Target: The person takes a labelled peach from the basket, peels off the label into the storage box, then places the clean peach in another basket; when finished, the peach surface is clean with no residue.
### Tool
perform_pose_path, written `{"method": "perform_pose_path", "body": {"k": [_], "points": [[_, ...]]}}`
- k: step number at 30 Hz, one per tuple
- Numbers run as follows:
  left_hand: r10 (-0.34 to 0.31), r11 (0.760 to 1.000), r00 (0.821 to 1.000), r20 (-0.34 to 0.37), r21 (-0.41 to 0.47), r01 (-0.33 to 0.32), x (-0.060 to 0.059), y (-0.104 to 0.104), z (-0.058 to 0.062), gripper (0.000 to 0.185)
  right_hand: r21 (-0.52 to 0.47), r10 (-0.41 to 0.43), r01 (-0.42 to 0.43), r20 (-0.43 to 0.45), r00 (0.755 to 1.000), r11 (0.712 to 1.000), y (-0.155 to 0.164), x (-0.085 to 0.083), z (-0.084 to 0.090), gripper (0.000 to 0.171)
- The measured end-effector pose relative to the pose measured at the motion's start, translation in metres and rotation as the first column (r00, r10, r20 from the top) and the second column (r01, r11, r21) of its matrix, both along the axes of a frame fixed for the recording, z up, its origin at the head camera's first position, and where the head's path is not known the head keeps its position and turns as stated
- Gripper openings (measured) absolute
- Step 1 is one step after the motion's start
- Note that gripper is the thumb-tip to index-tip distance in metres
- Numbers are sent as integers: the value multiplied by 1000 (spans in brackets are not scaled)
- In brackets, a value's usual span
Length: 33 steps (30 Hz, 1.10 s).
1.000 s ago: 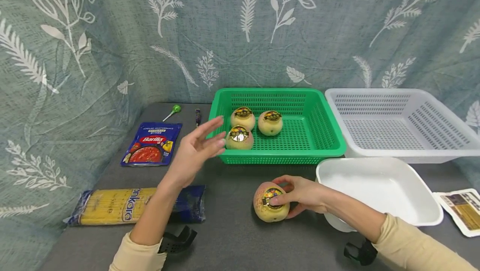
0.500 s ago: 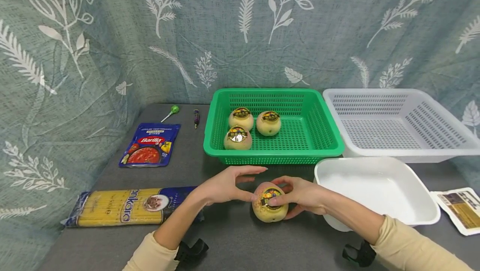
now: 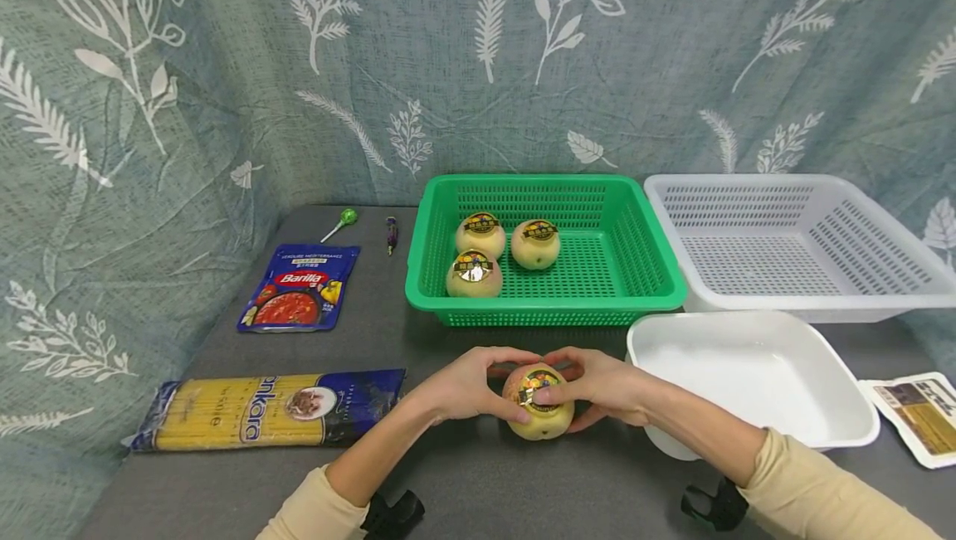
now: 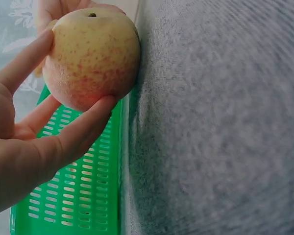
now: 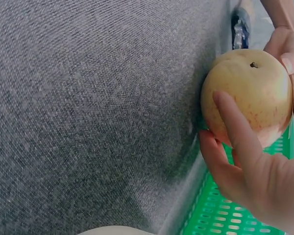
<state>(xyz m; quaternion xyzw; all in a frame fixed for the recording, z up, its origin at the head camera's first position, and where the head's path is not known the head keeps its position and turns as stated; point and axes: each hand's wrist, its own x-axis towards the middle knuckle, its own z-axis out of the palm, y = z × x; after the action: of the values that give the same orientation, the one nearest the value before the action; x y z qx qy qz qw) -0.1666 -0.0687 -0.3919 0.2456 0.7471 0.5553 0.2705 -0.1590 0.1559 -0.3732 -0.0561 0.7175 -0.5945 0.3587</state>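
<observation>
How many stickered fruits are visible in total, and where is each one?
4. Three lie in the green basket: back left, back right, front left. The fourth fruit is on the table, held between left hand and right hand.

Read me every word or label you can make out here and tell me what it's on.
"Barilla": red and blue sauce pouch; its smaller print is unreadable.
"nkara": spaghetti pack, first letters hidden.
Apple stickers, including those in the green basket: too small.
Printed card: blurred.
</observation>
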Motion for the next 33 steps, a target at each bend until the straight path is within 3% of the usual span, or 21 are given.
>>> {"method": "perform_pose_path", "body": {"k": [8, 13, 19, 23, 33], "points": [[13, 999, 1000, 4, -29, -13, -1, 0, -1, 63, 118, -72, 87, -130, 989, 989, 9, -1, 8, 65], [27, 999, 1000, 17, -31, -26, -1, 1, -2, 63, 88, -136, 152, -161, 978, 984, 15, -4, 14, 51], [28, 999, 999, 37, -28, -27, -1, 1, -2, 63, 29, -48, 51, -84, 995, 998, 18, -7, 17, 38], [22, 1000, 999, 45, -20, -21, -1, 2, -1, 62, 46, 0, 5, -110, 994, 999, 17, -9, 16, 35], [26, 999, 999, 28, -36, -25, -1, 2, -2, 62, 51, 12, -4, -161, 987, 999, 13, -9, 16, 28]]}}
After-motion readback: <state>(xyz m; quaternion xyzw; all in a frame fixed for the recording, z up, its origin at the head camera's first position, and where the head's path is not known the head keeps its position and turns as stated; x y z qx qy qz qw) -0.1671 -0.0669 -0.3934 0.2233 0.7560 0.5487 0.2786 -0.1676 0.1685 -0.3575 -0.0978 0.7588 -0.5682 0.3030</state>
